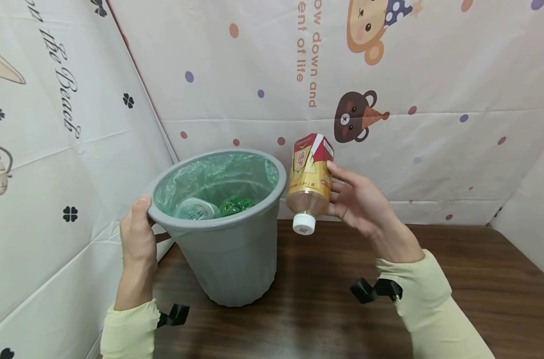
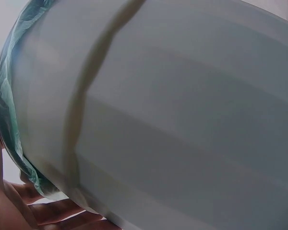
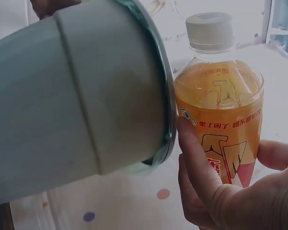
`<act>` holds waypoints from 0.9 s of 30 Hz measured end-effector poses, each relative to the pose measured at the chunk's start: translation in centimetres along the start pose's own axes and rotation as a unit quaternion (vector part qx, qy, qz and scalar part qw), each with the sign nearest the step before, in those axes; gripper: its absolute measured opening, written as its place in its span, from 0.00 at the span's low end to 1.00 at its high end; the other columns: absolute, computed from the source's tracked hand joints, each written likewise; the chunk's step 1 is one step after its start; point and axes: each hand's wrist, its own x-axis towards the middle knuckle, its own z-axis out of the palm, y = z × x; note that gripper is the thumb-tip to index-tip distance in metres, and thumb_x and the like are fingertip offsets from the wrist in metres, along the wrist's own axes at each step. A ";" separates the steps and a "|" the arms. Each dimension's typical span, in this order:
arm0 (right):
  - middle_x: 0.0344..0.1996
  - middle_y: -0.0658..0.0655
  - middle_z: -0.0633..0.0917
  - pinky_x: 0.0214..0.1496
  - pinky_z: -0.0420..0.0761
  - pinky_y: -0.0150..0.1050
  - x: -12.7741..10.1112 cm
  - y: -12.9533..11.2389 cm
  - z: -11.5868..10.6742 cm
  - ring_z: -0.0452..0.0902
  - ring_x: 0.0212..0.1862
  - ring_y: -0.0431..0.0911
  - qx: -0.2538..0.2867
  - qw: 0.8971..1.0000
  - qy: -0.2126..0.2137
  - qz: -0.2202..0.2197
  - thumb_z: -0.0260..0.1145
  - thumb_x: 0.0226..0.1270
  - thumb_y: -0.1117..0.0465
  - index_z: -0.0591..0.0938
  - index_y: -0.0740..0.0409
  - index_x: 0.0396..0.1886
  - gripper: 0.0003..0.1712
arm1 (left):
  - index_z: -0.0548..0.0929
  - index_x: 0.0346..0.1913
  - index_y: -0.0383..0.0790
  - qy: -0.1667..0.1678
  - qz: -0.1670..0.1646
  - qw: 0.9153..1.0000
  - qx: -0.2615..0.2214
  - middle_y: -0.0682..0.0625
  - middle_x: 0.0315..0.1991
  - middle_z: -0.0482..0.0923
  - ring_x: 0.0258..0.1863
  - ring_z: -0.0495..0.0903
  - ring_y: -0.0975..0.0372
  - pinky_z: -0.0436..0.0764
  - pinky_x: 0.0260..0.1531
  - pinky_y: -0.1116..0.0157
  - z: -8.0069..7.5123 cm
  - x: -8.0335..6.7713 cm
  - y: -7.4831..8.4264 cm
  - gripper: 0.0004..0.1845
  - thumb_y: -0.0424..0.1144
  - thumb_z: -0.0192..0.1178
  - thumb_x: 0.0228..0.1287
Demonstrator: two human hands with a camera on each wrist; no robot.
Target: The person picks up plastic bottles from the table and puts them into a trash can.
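Note:
A grey trash can [image 1: 240, 259] stands on the table, tilted, its rim lined with a green plastic bag [image 1: 209, 172]. My left hand [image 1: 138, 239] grips the rim on its left side, thumb on top; in the left wrist view its fingers [image 2: 57, 211] lie under the edge. Just right of the can, my right hand [image 1: 361, 204] holds a plastic bottle [image 1: 311, 174] with a gold and red label, its white cap pointing down and toward me. The right wrist view shows thumb and fingers on either side of the bottle [image 3: 221, 105]. Inside the can lie a clear plastic container [image 1: 195, 209] and a crumpled green item [image 1: 236, 204].
The dark wooden table [image 1: 334, 309] extends to the right of the can. Behind it hangs a white printed cloth [image 1: 455, 164] with bears and dots, and another cloth [image 1: 92, 184] closes off the left side near my left hand.

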 end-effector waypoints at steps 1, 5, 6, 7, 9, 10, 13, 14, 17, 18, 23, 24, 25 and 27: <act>0.63 0.64 0.70 0.48 0.86 0.39 0.0 -0.1 0.2 0.77 0.57 0.52 0.006 1.000 -0.002 0.001 0.57 0.86 0.48 0.53 0.59 0.81 0.38 | 0.88 0.60 0.45 0.000 -0.002 1.000 -0.001 0.52 0.42 0.87 0.42 0.86 0.64 0.86 0.20 0.68 0.0 0.0 0.0 0.26 0.59 0.50 0.81; 0.63 0.64 0.70 0.48 0.86 0.40 0.3 -0.4 0.9 0.76 0.57 0.52 0.012 1.000 -0.005 0.002 0.56 0.86 0.48 0.54 0.59 0.81 0.36 | 0.88 0.60 0.45 0.001 -0.003 1.000 -0.002 0.52 0.42 0.87 0.41 0.86 0.64 0.86 0.20 0.68 -0.1 0.0 0.0 0.26 0.59 0.50 0.81; 0.63 0.64 0.69 0.48 0.86 0.40 0.3 -0.4 1.1 0.76 0.57 0.52 0.013 1.000 -0.005 0.003 0.55 0.86 0.49 0.54 0.59 0.80 0.36 | 0.89 0.59 0.45 0.002 -0.003 1.000 -0.003 0.52 0.41 0.87 0.41 0.86 0.64 0.86 0.20 0.68 -0.1 0.0 0.0 0.26 0.59 0.50 0.81; 0.63 0.64 0.69 0.48 0.86 0.40 0.3 -0.5 1.2 0.76 0.57 0.52 0.014 1.000 -0.006 0.002 0.55 0.86 0.49 0.54 0.59 0.80 0.36 | 0.89 0.59 0.45 0.003 -0.004 1.000 -0.005 0.51 0.41 0.87 0.41 0.86 0.64 0.86 0.20 0.68 -0.1 0.0 0.0 0.26 0.59 0.50 0.81; 0.64 0.64 0.69 0.49 0.86 0.41 0.4 -0.7 1.5 0.76 0.58 0.53 0.017 1.000 -0.006 0.002 0.55 0.86 0.49 0.55 0.60 0.80 0.36 | 0.89 0.59 0.45 0.001 -0.007 1.000 -0.008 0.51 0.42 0.87 0.41 0.86 0.63 0.86 0.21 0.67 -0.1 0.0 0.0 0.26 0.59 0.50 0.81; 0.64 0.64 0.69 0.50 0.86 0.41 0.4 -0.7 1.6 0.76 0.58 0.53 0.020 1.000 -0.006 0.001 0.55 0.86 0.49 0.55 0.60 0.80 0.35 | 0.88 0.59 0.45 0.000 -0.009 1.000 -0.010 0.50 0.43 0.87 0.42 0.86 0.63 0.86 0.21 0.67 -0.1 0.0 0.0 0.26 0.59 0.50 0.81; 0.63 0.64 0.69 0.50 0.86 0.41 0.5 -0.8 1.9 0.75 0.59 0.53 0.028 1.000 -0.002 0.004 0.56 0.86 0.49 0.55 0.59 0.80 0.35 | 0.88 0.60 0.46 -0.002 -0.016 1.000 -0.010 0.49 0.45 0.86 0.43 0.86 0.62 0.87 0.22 0.67 0.0 0.0 0.1 0.26 0.60 0.50 0.80; 0.63 0.64 0.69 0.50 0.86 0.41 0.6 -0.8 2.0 0.74 0.59 0.53 0.031 1.000 -0.001 0.006 0.56 0.86 0.49 0.55 0.58 0.80 0.35 | 0.88 0.60 0.46 -0.002 -0.017 1.000 -0.010 0.48 0.45 0.86 0.43 0.85 0.62 0.87 0.23 0.67 0.0 0.0 0.1 0.26 0.60 0.51 0.80; 0.65 0.64 0.69 0.52 0.87 0.42 0.8 -0.8 2.3 0.72 0.62 0.55 0.046 0.999 0.002 0.016 0.57 0.86 0.49 0.54 0.57 0.82 0.36 | 0.88 0.60 0.46 0.000 -0.017 1.000 -0.007 0.48 0.45 0.86 0.43 0.86 0.62 0.87 0.22 0.67 0.0 -0.1 0.1 0.26 0.60 0.51 0.80; 0.66 0.64 0.68 0.52 0.87 0.42 0.9 -0.9 2.4 0.71 0.63 0.55 0.050 0.999 0.002 0.018 0.56 0.86 0.49 0.54 0.56 0.82 0.36 | 0.88 0.59 0.46 0.002 -0.016 1.000 -0.006 0.49 0.45 0.86 0.42 0.86 0.62 0.87 0.22 0.67 0.0 -0.1 0.1 0.26 0.60 0.51 0.80; 0.70 0.65 0.67 0.54 0.87 0.43 1.3 -1.1 3.1 0.68 0.67 0.57 0.060 0.998 0.010 0.026 0.54 0.87 0.50 0.54 0.55 0.83 0.36 | 0.88 0.59 0.46 0.001 -0.004 1.000 0.005 0.50 0.42 0.87 0.43 0.86 0.62 0.86 0.21 0.68 0.0 0.0 0.0 0.26 0.60 0.50 0.81; 0.70 0.65 0.67 0.54 0.86 0.43 1.4 -1.1 3.2 0.68 0.67 0.57 0.061 0.998 0.012 0.026 0.53 0.88 0.49 0.54 0.55 0.83 0.35 | 0.88 0.59 0.46 0.001 -0.002 1.000 0.008 0.51 0.42 0.87 0.43 0.86 0.63 0.86 0.21 0.68 0.0 0.1 0.0 0.26 0.59 0.50 0.81; 0.71 0.64 0.66 0.55 0.86 0.44 1.5 -1.1 3.4 0.67 0.68 0.57 0.065 0.997 0.012 0.027 0.54 0.88 0.50 0.53 0.56 0.84 0.36 | 0.88 0.60 0.46 0.000 -0.001 1.000 0.011 0.51 0.42 0.87 0.43 0.86 0.63 0.86 0.21 0.68 0.0 0.1 0.0 0.26 0.59 0.50 0.81; 0.71 0.64 0.66 0.55 0.86 0.44 1.7 -1.1 3.6 0.66 0.69 0.58 0.070 0.997 0.014 0.029 0.53 0.88 0.50 0.53 0.56 0.84 0.36 | 0.88 0.60 0.45 0.000 0.001 1.000 0.011 0.50 0.43 0.86 0.44 0.86 0.63 0.86 0.21 0.68 0.0 0.1 -0.1 0.26 0.59 0.50 0.82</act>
